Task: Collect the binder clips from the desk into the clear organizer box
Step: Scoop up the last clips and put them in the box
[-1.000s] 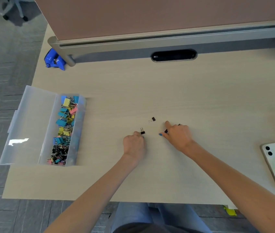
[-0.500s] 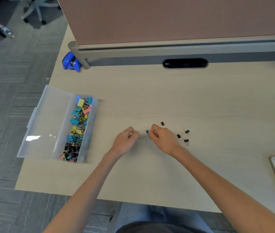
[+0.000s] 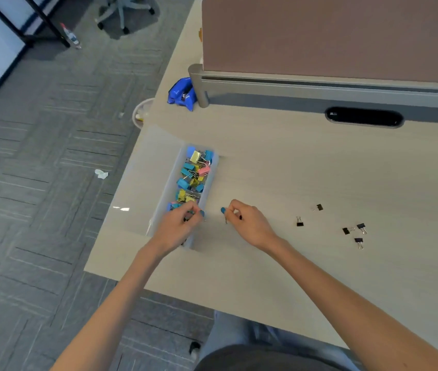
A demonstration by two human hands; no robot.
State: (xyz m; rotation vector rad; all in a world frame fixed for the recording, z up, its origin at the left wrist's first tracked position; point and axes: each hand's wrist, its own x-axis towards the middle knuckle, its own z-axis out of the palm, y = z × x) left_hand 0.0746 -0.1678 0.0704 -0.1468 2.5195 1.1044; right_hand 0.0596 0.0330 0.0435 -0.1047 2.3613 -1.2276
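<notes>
Five black binder clips [image 3: 299, 222] lie loose on the surface [image 3: 292, 170], well right of the clear organizer box [image 3: 210, 180]. You look to be at the drop. Your left hand [image 3: 179, 228], over the box's near end, curls on what looks like a dark clip [image 3: 185, 218], while your right hand [image 3: 250, 223], just right of it, pinches a second clip [image 3: 225, 220]; release both inside.

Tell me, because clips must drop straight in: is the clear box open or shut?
Open. The lid lies folded out flat beside the box, and the coloured clips inside lie uncovered.
</notes>
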